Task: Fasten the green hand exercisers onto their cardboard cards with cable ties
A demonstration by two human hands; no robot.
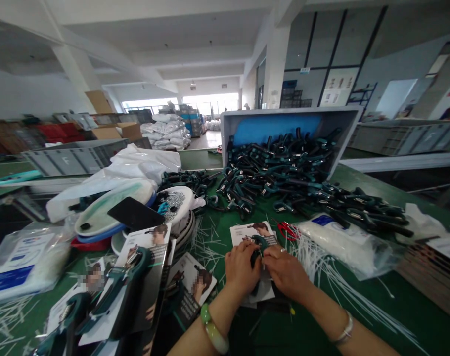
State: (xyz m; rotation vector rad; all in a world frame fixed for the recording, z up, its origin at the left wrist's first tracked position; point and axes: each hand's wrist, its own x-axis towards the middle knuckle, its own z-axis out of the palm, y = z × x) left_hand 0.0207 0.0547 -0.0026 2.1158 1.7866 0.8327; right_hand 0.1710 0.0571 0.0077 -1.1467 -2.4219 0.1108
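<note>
My left hand (pixel 243 269) and my right hand (pixel 287 271) meet over a printed card (pixel 251 232) lying on the green table (pixel 302 331). Both are closed around a dark teal-handled tool (pixel 259 245) held against that card. A thin white tie sticks out between the fingers. A green bangle is on my left wrist, a pale bracelet on my right. Red scissors (pixel 287 230) lie just beyond my right hand.
A tipped grey bin (pixel 343 133) spills several teal-handled tools (pixel 284 173) across the table. Finished carded tools (pixel 128 277) pile up at the left. A bag of white ties (pixel 343 242) lies right, another bag (pixel 21 262) far left. Loose ties litter the surface.
</note>
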